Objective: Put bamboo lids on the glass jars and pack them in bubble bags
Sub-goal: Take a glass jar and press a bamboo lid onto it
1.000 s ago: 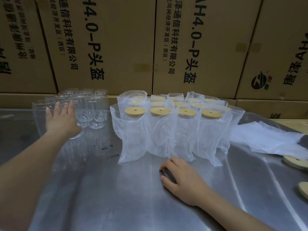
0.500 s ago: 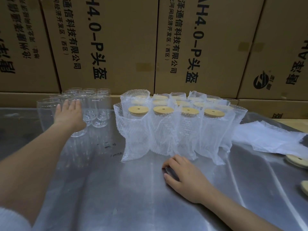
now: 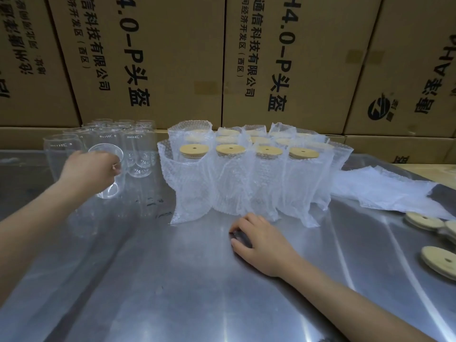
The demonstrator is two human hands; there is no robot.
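Note:
My left hand (image 3: 90, 170) grips a clear glass jar (image 3: 108, 166), tilted and held just in front of a cluster of several bare glass jars (image 3: 138, 149) at the back left. In the middle stand several jars with bamboo lids (image 3: 230, 149) inside bubble bags (image 3: 197, 191), in rows. My right hand (image 3: 261, 240) rests on the steel table, fingers loosely curled, just in front of the bagged jars, holding nothing I can see. Loose bamboo lids (image 3: 439, 260) lie at the right edge.
A pile of flat bubble bags (image 3: 385, 191) lies at the right, behind the loose lids. Stacked cardboard boxes (image 3: 158, 58) wall off the back of the steel table (image 3: 197, 292).
My left hand closed round a jar from the cluster and drew it out towards me, tilting it. My right hand stayed in place.

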